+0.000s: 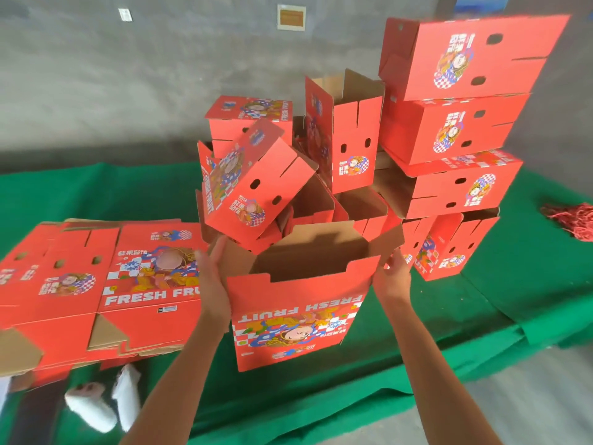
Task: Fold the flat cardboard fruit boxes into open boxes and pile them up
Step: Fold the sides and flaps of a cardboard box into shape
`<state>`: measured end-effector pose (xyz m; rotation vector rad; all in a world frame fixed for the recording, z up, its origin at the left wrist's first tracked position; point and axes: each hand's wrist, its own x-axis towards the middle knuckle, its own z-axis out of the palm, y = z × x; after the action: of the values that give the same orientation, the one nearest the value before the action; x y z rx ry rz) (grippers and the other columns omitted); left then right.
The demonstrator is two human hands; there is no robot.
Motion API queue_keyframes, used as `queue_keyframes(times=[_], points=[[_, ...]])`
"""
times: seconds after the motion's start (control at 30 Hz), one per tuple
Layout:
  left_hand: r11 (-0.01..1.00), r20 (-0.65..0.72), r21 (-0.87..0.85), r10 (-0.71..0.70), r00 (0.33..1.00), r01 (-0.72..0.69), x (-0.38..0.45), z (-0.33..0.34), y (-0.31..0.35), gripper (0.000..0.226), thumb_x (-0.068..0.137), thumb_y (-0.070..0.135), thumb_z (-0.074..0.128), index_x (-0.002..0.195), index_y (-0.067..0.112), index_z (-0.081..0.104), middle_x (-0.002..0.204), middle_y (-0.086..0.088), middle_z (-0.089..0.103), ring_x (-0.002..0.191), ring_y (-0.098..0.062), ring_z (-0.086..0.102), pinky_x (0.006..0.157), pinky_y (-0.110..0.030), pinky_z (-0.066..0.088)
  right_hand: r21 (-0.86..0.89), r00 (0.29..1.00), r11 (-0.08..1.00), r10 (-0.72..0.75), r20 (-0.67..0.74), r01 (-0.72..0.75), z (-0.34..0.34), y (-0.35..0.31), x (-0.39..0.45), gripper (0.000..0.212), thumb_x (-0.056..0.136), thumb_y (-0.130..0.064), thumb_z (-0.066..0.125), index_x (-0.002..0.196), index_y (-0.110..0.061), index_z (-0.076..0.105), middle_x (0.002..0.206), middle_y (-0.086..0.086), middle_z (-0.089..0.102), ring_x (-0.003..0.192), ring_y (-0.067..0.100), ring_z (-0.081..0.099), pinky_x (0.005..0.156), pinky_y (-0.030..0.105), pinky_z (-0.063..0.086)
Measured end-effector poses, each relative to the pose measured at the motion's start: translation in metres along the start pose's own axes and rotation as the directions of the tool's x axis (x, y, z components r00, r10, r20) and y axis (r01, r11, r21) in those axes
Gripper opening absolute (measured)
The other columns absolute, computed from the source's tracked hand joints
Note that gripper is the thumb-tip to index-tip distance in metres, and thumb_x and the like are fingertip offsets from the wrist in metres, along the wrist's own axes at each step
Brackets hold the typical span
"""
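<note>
A folded red fruit box [295, 316], open at the top and printed "FRESH FRUIT" upside down, hangs in the air in front of me between both hands. My left hand [211, 277] presses flat against its left side with straight fingers. My right hand [393, 277] presses its right side the same way. Behind it rises a loose pile of folded red boxes [455, 130], several stacked at the right and one tilted box [253, 187] leaning at the left. A stack of flat unfolded boxes [102, 284] lies to my left.
Everything rests on a green cloth [481, 316] over a low platform against a grey wall. A bundle of red string [574, 216] lies at the far right. White shoes [106, 399] show at the bottom left on the cloth's near edge.
</note>
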<state>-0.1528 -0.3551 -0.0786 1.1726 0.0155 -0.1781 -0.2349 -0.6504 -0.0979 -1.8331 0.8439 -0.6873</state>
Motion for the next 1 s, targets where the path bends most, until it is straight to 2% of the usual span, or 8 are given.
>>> queue_keyframes(times=[0.2, 0.3, 0.43, 0.57, 0.67, 0.77, 0.9, 1.0], points=[[0.838, 0.088, 0.488, 0.23, 0.969, -0.243, 0.009, -0.021, -0.019, 0.094, 0.079, 0.075, 0.05, 0.16, 0.034, 0.027, 0.164, 0.018, 0.025, 0.15, -0.013, 0.031, 0.119, -0.051, 0.034, 0.117, 0.984, 0.989, 0.069, 0.167, -0.089, -0.016, -0.004, 0.01, 0.022, 0.096, 0.006, 0.051, 0.101, -0.014, 0.057, 0.089, 0.001, 0.067, 0.083, 0.024, 0.063, 0.074, 0.043, 0.055], [0.743, -0.033, 0.642, 0.275, 0.961, -0.19, 0.025, -0.02, -0.017, 0.093, 0.085, 0.086, 0.042, 0.161, 0.037, 0.018, 0.162, 0.007, 0.033, 0.145, -0.022, 0.039, 0.114, -0.053, 0.04, 0.27, 0.917, 0.943, 0.079, 0.392, -0.197, -0.033, -0.008, 0.009, 0.031, 0.096, 0.004, 0.056, 0.113, -0.02, 0.068, 0.099, 0.002, 0.076, 0.081, 0.019, 0.07, 0.071, 0.036, 0.061], [0.465, -0.103, 0.872, 0.483, 0.87, -0.155, 0.042, -0.01, -0.005, 0.057, 0.105, 0.032, 0.045, 0.158, 0.02, 0.03, 0.163, -0.006, 0.033, 0.141, -0.036, 0.044, 0.097, -0.055, 0.052, 0.347, 0.91, 0.936, -0.088, 0.404, -0.063, -0.038, -0.003, 0.002, 0.039, 0.094, 0.011, 0.055, 0.113, -0.019, 0.073, 0.11, 0.003, 0.076, 0.098, 0.018, 0.07, 0.079, 0.033, 0.058], [0.162, 0.103, 0.961, 0.54, 0.835, -0.223, 0.036, 0.009, -0.007, 0.055, 0.103, 0.009, 0.046, 0.156, 0.007, 0.034, 0.166, -0.016, 0.026, 0.151, -0.036, 0.03, 0.101, -0.059, 0.049, 0.175, 0.941, 0.966, -0.231, 0.247, 0.191, -0.015, 0.004, -0.017, 0.035, 0.1, 0.006, 0.05, 0.131, -0.01, 0.056, 0.118, 0.005, 0.069, 0.111, 0.026, 0.067, 0.088, 0.038, 0.055], [-0.041, 0.418, 0.877, 0.556, 0.719, -0.479, 0.037, 0.006, -0.009, 0.073, 0.086, -0.014, 0.058, 0.154, 0.005, 0.04, 0.164, -0.012, 0.031, 0.149, -0.032, 0.036, 0.107, -0.057, 0.046, -0.001, 0.902, 0.926, -0.368, 0.225, 0.378, -0.001, 0.005, -0.024, 0.045, 0.097, 0.0, 0.053, 0.137, -0.02, 0.049, 0.142, -0.004, 0.06, 0.125, 0.02, 0.062, 0.098, 0.042, 0.053], [-0.014, 0.533, 0.79, 0.51, 0.675, -0.613, 0.04, -0.008, -0.005, 0.093, 0.078, -0.023, 0.057, 0.158, 0.019, 0.036, 0.166, -0.004, 0.03, 0.138, -0.031, 0.049, 0.099, -0.048, 0.053, 0.038, 0.883, 0.908, -0.416, 0.22, 0.418, 0.005, 0.004, -0.026, 0.045, 0.094, 0.002, 0.056, 0.124, -0.031, 0.048, 0.149, -0.019, 0.052, 0.126, 0.014, 0.061, 0.101, 0.041, 0.051], [0.15, 0.565, 0.732, 0.411, 0.715, -0.665, 0.043, -0.007, -0.004, 0.106, 0.081, -0.02, 0.049, 0.161, 0.04, 0.015, 0.16, 0.007, 0.037, 0.145, -0.015, 0.038, 0.111, -0.039, 0.045, 0.118, 0.876, 0.914, -0.406, 0.259, 0.388, 0.007, -0.007, -0.006, 0.064, 0.085, 0.01, 0.06, 0.122, -0.04, 0.049, 0.121, -0.01, 0.061, 0.116, 0.015, 0.059, 0.102, 0.045, 0.049], [0.193, 0.627, 0.684, 0.339, 0.702, -0.704, 0.044, -0.001, -0.01, 0.093, 0.083, -0.019, 0.046, 0.161, 0.027, 0.023, 0.16, 0.012, 0.028, 0.15, -0.007, 0.023, 0.121, -0.044, 0.035, 0.061, 0.795, 0.876, -0.462, 0.393, 0.479, 0.015, -0.021, 0.006, 0.074, 0.086, 0.001, 0.07, 0.138, -0.046, 0.047, 0.123, -0.013, 0.053, 0.123, 0.01, 0.051, 0.101, 0.021, 0.044]])
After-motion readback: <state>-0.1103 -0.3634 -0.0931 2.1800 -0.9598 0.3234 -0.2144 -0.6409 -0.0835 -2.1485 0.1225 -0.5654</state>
